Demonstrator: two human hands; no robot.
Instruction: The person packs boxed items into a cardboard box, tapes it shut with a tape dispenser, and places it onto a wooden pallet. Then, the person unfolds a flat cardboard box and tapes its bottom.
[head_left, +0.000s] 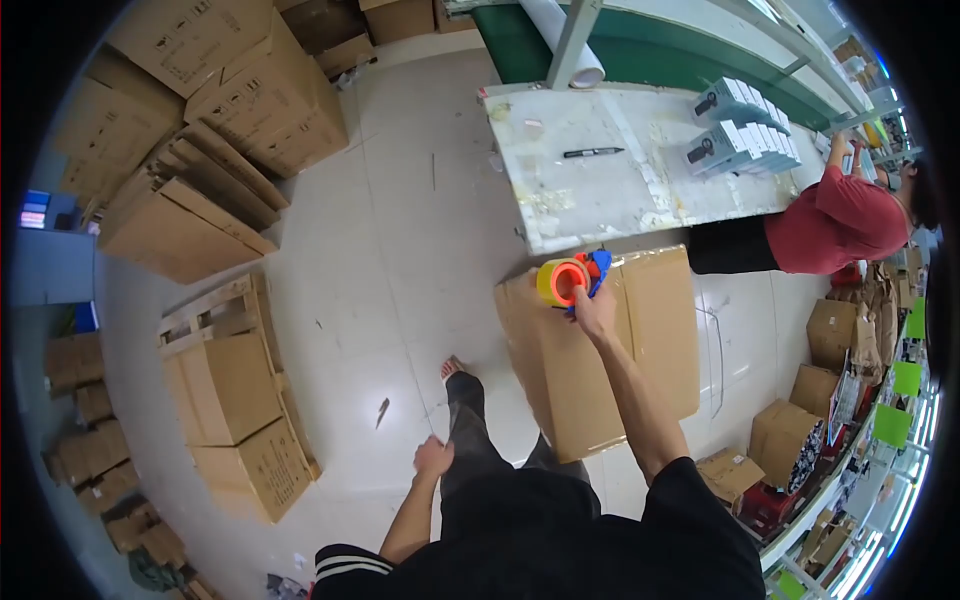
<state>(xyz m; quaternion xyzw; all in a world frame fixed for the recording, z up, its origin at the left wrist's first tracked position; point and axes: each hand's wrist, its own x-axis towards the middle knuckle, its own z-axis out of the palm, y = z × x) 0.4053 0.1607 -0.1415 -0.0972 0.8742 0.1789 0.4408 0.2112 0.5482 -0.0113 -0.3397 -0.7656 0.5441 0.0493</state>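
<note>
My right hand (594, 314) is wrapped around a tape dispenser (600, 264) with blue and red parts and a roll of yellow tape (548, 283) on it. The dispenser is over the near-left part of a large closed cardboard box (655, 340), against the end of the worktable. Clear tape shines along the box's edges. My left hand (433, 457) hangs beside my leg, away from the box. Its fingers are curled in, and nothing shows in them.
A white worktable (570, 205) carries a black marker (594, 153) and several small boxed products (740, 145). A person in a red shirt (840, 220) stands at its right side. Cartons on a wooden pallet (262, 330) and stacked cartons (265, 100) line the left.
</note>
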